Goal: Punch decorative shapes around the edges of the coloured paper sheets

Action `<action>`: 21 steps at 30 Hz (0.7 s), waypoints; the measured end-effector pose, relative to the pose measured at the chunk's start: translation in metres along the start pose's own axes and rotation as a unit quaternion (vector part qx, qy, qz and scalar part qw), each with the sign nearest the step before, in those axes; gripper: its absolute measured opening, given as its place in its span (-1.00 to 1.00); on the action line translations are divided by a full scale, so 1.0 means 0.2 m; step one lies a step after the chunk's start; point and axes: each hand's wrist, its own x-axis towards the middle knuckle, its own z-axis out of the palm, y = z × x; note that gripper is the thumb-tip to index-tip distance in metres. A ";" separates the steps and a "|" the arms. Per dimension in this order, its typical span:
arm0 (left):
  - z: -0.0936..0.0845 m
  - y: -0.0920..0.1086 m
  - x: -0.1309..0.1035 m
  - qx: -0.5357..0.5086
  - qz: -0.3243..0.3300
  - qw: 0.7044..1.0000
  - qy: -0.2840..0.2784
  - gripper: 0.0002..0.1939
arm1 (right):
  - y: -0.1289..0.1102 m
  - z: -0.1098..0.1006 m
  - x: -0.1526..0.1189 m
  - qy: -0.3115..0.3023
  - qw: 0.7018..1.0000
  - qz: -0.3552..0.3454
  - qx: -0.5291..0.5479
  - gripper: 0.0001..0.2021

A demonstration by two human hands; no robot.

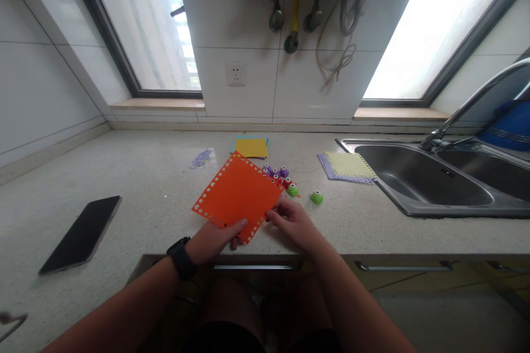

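An orange sheet of paper [238, 193] with small shapes punched out along its edges is held tilted above the counter. My left hand [219, 236] grips its near edge, thumb on top and fingers underneath. At the right edge my right hand [296, 219] pinches the sheet between thumb and fingers. Just beyond that corner stand several small craft punches: purple ones [284, 172], a red one [287, 182] partly behind the sheet, and a green one [292, 191]. Another green punch [317, 197] sits apart to the right.
Yellow and blue sheets [251, 148] lie behind the orange one. Purple paper bits [201, 159] are heaped at the left. A black tablet [83, 234] lies far left. Pale yellow and lilac punched sheets [350, 165] overlap the rim of the steel sink [403, 210].
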 end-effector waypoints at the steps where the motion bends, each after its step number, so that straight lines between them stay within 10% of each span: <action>1: 0.00 0.00 0.00 0.001 0.001 1.000 0.001 -0.62 | 0.00 0.00 0.00 -0.004 1.000 0.000 -0.001 -0.80; 21: -0.01 -0.01 0.00 0.009 0.018 1.000 -0.018 -0.61 | -0.03 0.00 0.00 -0.050 0.998 0.017 -0.046 -0.84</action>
